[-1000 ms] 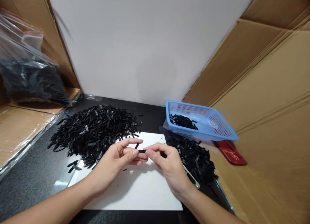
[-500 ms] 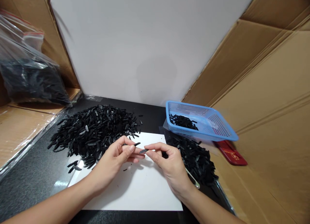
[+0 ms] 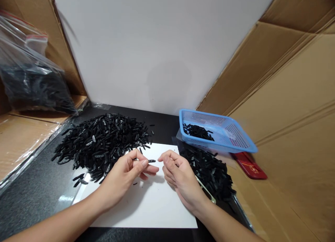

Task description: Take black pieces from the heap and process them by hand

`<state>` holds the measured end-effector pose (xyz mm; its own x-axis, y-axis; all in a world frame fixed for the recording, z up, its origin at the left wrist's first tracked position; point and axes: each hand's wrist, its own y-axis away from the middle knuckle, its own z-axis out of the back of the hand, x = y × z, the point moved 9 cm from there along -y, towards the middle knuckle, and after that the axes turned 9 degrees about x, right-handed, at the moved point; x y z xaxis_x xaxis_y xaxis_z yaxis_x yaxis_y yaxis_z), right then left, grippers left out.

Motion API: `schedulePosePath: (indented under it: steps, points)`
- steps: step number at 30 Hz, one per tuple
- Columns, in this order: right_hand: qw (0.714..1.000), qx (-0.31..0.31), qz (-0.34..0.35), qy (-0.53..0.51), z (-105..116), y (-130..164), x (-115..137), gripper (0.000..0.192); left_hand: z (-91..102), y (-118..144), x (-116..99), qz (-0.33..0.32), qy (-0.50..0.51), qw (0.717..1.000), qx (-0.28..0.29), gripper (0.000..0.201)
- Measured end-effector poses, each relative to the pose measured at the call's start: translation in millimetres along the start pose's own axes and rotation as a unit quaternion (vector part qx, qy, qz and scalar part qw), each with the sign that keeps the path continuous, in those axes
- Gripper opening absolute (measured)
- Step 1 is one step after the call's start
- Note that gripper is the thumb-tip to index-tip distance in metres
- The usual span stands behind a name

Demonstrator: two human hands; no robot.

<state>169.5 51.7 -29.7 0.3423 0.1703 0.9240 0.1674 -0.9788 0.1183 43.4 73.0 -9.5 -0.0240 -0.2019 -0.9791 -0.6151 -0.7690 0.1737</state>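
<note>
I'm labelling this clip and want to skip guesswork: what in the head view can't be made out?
- Small black piece: too small to tell its shape; the left hand covers its near end.
- Right hand: fingers curl over the palm, so anything held is hidden.
- Metal tool: mostly behind the right wrist.
- Plastic bag: glare hides its dark contents; cut by the left edge.
- Red packet: partly under the blue basket; print unreadable.
</note>
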Motion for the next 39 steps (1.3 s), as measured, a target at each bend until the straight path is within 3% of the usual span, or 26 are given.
schedulePosePath:
  steps: [7, 10, 11, 13, 15, 18, 21, 26, 31, 35, 37, 39]
  points:
    - [0.989, -0.014, 0.033, 0.142, 1, 2, 7, 0.026, -5.2, 2, -1, -0.009, -0.041, 0.999, 0.023, 0.023]
    - [0.980, -0.022, 0.056, 0.191, 1, 3, 15, 0.018, 3.6, 0, -10, -0.056, -0.156, 0.986, 0.007, 0.021]
    - [0.977, -0.032, 0.061, 0.201, 2, 4, 17, 0.016, 9.8, -1, -17, -0.085, -0.224, 0.971, -0.013, 0.020]
    - [0.974, -0.054, 0.065, 0.209, 6, 5, 19, 0.016, 24.3, 1, -34, -0.160, -0.382, 0.906, -0.089, 0.012]
    - [0.973, -0.066, 0.066, 0.212, 7, 7, 19, 0.018, 32.8, -2, -37, -0.163, -0.510, 0.836, -0.124, 0.022]
    - [0.970, -0.067, 0.075, 0.222, 7, 9, 20, 0.019, 30.4, -12, -29, -0.136, -0.626, 0.763, -0.086, 0.015]
    - [0.965, -0.067, 0.079, 0.241, 6, 11, 23, 0.020, 24.2, -13, -25, -0.127, -0.665, 0.733, -0.062, 0.013]
    - [0.956, -0.066, 0.088, 0.273, 5, 10, 26, 0.020, 6.8, -9, -20, -0.161, -0.657, 0.737, -0.016, 0.007]
    - [0.959, -0.065, 0.095, 0.258, 7, 6, 24, 0.015, -3.6, -7, -10, -0.151, -0.662, 0.735, 0.010, 0.006]
    - [0.997, -0.035, 0.046, 0.047, 9, 0, 9, 0.011, -2.7, -4, -16, -0.159, -0.596, 0.786, 0.031, 0.019]
    - [0.997, 0.002, 0.006, -0.070, 5, -4, -1, 0.018, 1.9, -4, -21, -0.161, -0.559, 0.813, 0.024, 0.019]
    - [0.995, 0.018, -0.021, -0.100, 3, -6, -9, 0.028, 10.3, -5, -25, -0.148, -0.522, 0.840, -0.007, 0.017]
